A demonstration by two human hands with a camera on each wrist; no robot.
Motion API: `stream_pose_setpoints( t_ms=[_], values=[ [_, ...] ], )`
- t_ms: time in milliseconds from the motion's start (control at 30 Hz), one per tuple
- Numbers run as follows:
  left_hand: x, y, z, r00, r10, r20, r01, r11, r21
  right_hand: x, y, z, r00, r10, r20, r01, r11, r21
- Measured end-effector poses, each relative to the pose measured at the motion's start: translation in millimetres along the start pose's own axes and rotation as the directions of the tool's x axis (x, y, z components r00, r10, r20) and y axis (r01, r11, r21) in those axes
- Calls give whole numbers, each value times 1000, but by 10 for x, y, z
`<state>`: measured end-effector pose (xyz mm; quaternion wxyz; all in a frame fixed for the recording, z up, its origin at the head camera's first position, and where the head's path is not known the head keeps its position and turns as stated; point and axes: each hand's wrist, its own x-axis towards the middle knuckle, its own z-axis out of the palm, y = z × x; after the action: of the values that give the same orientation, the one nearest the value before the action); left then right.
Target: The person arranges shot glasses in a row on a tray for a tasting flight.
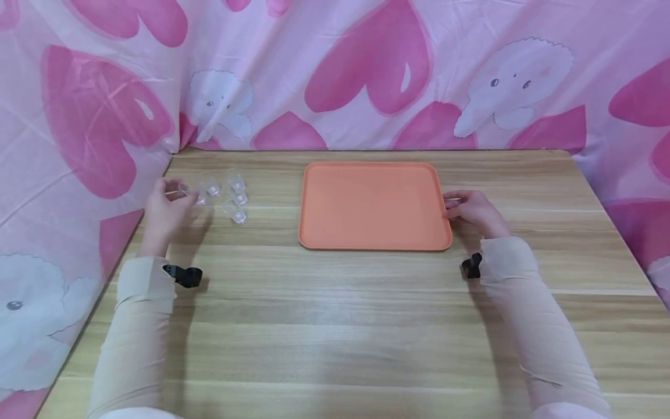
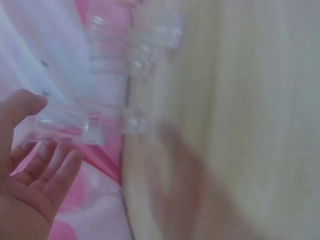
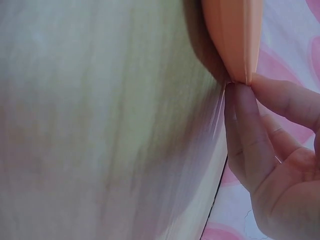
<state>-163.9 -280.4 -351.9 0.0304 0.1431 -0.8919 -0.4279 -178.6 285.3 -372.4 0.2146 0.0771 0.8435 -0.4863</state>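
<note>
In the left wrist view, a small clear plastic cup (image 2: pixel 62 127) lies between the thumb and fingers of my left hand (image 1: pixel 170 203), which holds it. Several similar clear cups (image 1: pixel 239 214) stand just right of that hand, on the table's left side; they look blurred in the left wrist view. My right hand (image 1: pixel 473 210) pinches the right edge of an orange rectangular tray (image 1: pixel 371 206) between thumb and fingertips. The tray lies flat with nothing on it. In the right wrist view, the thumb meets the tray's rim (image 3: pixel 240 45) and the other fingertips sit against its outer edge.
The wooden table (image 1: pixel 335 326) has its back edge close to a pink curtain (image 1: pixel 282 75) printed with hearts and white animals. The same cloth hangs along both sides. A black wrist camera (image 1: pixel 183 276) sits on each forearm, at the sleeve cuff.
</note>
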Motion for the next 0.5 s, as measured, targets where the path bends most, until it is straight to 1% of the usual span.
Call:
stream_pose_setpoints(
  t_ms=[67, 133, 200, 267, 367, 500],
  values=[
    [-11, 74, -1, 999, 28, -43, -29, 999, -23, 0, 3, 2, 1000, 0, 0, 0, 1000, 0],
    [-22, 162, 10, 996, 58, -70, -62, 997, -54, -2, 1, 3, 1000, 3, 1, -3, 1000, -3],
    [-38, 270, 45, 990, 99, -97, -107, 991, -83, -6, -5, 4, 1000, 9, 2, -9, 1000, -8],
    [-51, 389, 99, 984, 139, -112, -152, 982, -110, -8, -9, 2, 1000, 14, 2, -14, 1000, -12],
    [-76, 572, 214, 976, 191, -107, -204, 970, -134, -11, -20, 1, 1000, 20, 2, -20, 1000, -10],
    [-101, 780, 396, 970, 236, -59, -242, 958, -151, -14, -26, 4, 1000, 19, 7, -19, 1000, 19]
  ],
)
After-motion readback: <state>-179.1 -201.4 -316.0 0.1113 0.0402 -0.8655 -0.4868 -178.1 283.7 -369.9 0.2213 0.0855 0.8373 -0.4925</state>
